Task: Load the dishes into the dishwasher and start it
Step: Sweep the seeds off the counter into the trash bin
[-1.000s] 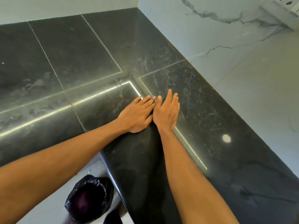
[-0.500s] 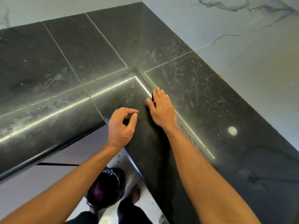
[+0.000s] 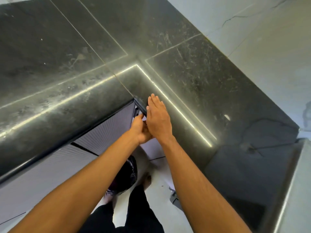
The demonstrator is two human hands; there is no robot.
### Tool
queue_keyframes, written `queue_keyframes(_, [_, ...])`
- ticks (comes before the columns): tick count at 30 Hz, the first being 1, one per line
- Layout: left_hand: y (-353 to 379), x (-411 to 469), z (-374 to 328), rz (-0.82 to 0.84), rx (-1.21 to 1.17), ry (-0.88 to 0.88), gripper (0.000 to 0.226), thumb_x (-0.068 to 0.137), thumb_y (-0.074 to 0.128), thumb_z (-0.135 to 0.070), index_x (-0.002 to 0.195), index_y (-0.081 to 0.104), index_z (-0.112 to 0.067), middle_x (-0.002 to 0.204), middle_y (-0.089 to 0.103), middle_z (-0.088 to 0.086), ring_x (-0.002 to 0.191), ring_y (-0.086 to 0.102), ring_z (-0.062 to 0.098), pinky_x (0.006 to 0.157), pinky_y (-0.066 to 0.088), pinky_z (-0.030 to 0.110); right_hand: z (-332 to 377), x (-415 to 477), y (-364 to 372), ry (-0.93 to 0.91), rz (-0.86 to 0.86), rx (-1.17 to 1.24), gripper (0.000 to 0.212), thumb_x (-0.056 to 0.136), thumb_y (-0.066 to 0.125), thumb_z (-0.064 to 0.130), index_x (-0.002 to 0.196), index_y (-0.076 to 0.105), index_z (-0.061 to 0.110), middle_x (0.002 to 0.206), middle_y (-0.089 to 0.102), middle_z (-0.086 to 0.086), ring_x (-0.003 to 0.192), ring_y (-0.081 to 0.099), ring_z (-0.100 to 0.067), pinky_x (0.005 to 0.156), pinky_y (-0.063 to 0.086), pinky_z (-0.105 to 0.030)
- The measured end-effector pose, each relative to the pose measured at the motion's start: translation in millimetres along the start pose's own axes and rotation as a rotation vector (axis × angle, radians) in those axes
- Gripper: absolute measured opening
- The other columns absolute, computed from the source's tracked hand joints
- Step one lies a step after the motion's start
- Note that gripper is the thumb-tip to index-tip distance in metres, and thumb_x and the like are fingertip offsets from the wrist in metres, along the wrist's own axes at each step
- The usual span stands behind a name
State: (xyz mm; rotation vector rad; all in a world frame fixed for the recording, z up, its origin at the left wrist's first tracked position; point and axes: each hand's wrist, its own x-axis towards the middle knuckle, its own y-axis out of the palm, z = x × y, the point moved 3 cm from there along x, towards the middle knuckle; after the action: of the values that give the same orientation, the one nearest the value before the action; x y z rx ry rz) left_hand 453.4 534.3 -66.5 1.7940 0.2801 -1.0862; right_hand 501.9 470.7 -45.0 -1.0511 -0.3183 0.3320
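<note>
The right hand (image 3: 158,118) lies flat on the edge of the dark counter (image 3: 67,47), right at the inside corner. Its fingers are straight and close together, and it holds nothing.

The left hand (image 3: 140,130) is just beside it, a little lower, and the two hands touch. Its fingers are bent and reach up under the lip of the counter. The right hand hides part of it, so I cannot tell if it grips anything there.

Just past the left fingertips is the top corner of a grey door (image 3: 109,130) with thin lines all over it. It sits under the counter and runs away to the left of the hands. I cannot tell if this door is the dishwasher.

A bright stripe of light shines on the counter beyond the right hand and off to both sides.

Below the hands, between the two arms, a black bag (image 3: 127,175) sits on the pale floor (image 3: 156,207). A bare foot (image 3: 147,179) stands just beside the bag, under the right arm. Dark trousers (image 3: 134,216) show lower down.

Far to the right of the hands, a white wall (image 3: 260,39) with thin dark veins rises behind the counter.
</note>
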Motion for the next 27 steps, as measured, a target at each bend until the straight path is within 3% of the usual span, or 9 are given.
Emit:
queue_keyframes(3, [2.9, -6.1, -3.5, -0.001, 0.009, -0.015, 0.040, 0.103, 0.041, -0.034, 0.108, 0.069, -0.006, 0.100, 0.075, 0.013, 0.092, 0.070, 0.026, 0.079, 0.056, 0.039, 6.8, -20.2, 0.9, 0.015, 0.003, 0.035, 0.050, 0.101, 0.033, 0.018, 0.146, 0.042, -0.002, 0.156, 0.037, -0.016, 0.148, 0.030, -0.028, 0.124, 0.018, -0.039])
queue_keyframes(7, [2.1, -5.4, -8.5, -0.047, -0.007, 0.047, 0.034, 0.099, 0.042, -0.018, 0.089, 0.072, -0.006, 0.086, 0.075, 0.009, 0.072, 0.073, 0.022, 0.067, 0.062, 0.030, 15.7, -40.0, -2.7, -0.047, 0.049, 0.136, 0.049, 0.100, 0.033, 0.020, 0.141, 0.050, 0.000, 0.151, 0.045, -0.015, 0.145, 0.036, -0.026, 0.123, 0.019, -0.037])
queue_keyframes(11, [-5.3, 2.1, -11.2, -0.059, 0.039, 0.020, 0.033, 0.097, 0.036, -0.007, 0.091, 0.067, 0.000, 0.084, 0.070, 0.013, 0.065, 0.072, 0.025, 0.056, 0.060, 0.037, 2.9, -51.7, -19.6, 0.087, -0.096, 0.373, 0.038, 0.098, 0.046, 0.015, 0.129, 0.064, 0.005, 0.135, 0.063, -0.010, 0.132, 0.052, -0.019, 0.114, 0.038, -0.037])
queue_keyframes(14, [-4.2, 6.1, -14.3, -0.012, 0.104, 0.042, 0.041, 0.102, 0.031, -0.015, 0.103, 0.065, 0.007, 0.096, 0.072, 0.025, 0.079, 0.074, 0.038, 0.071, 0.058, 0.051, -10.2, -44.6, -32.7, 0.263, -0.290, 0.505, 0.035, 0.098, 0.047, 0.018, 0.123, 0.069, 0.009, 0.125, 0.068, -0.003, 0.117, 0.059, -0.008, 0.104, 0.047, -0.030])
queue_keyframes(16, [-6.4, 6.7, -12.5, -0.014, 0.111, 0.035, 0.042, 0.104, 0.031, -0.020, 0.114, 0.062, 0.007, 0.107, 0.070, 0.028, 0.092, 0.072, 0.040, 0.079, 0.057, 0.053, -14.6, -42.5, -37.1, 0.385, -0.382, 0.575, 0.031, 0.100, 0.048, 0.018, 0.122, 0.070, 0.013, 0.121, 0.070, 0.002, 0.111, 0.060, -0.001, 0.099, 0.049, -0.025])
queue_keyframes(19, [-11.2, 10.6, -10.8, 0.018, 0.120, 0.045, 0.040, 0.104, 0.035, -0.022, 0.116, 0.063, 0.003, 0.110, 0.070, 0.024, 0.098, 0.071, 0.037, 0.080, 0.060, 0.049, -11.2, -46.4, -40.3, 0.333, -0.395, 0.514, 0.027, 0.099, 0.053, 0.014, 0.116, 0.073, 0.012, 0.114, 0.072, 0.002, 0.105, 0.060, 0.002, 0.093, 0.049, -0.016])
queue_keyframes(23, [-11.5, 11.1, -12.4, -0.016, 0.281, 0.086, 0.032, 0.101, 0.044, -0.021, 0.087, 0.069, -0.007, 0.080, 0.073, 0.009, 0.071, 0.073, 0.020, 0.064, 0.061, 0.034, 2.5, -63.0, -31.2, 0.301, -0.431, 0.470, 0.019, 0.094, 0.059, 0.011, 0.105, 0.076, 0.011, 0.101, 0.073, 0.004, 0.095, 0.065, -0.001, 0.085, 0.052, -0.018])
queue_keyframes(27, [-41.2, 12.3, -9.7, -0.166, 0.367, 0.133, 0.035, 0.100, 0.047, -0.024, 0.067, 0.053, -0.014, 0.061, 0.054, 0.002, 0.048, 0.055, 0.013, 0.048, 0.048, 0.022, 31.9, -104.1, -8.5, 0.485, -0.592, 0.664, 0.014, 0.094, 0.064, 0.016, 0.100, 0.073, 0.024, 0.098, 0.072, 0.006, 0.093, 0.067, -0.007, 0.082, 0.054, -0.022])
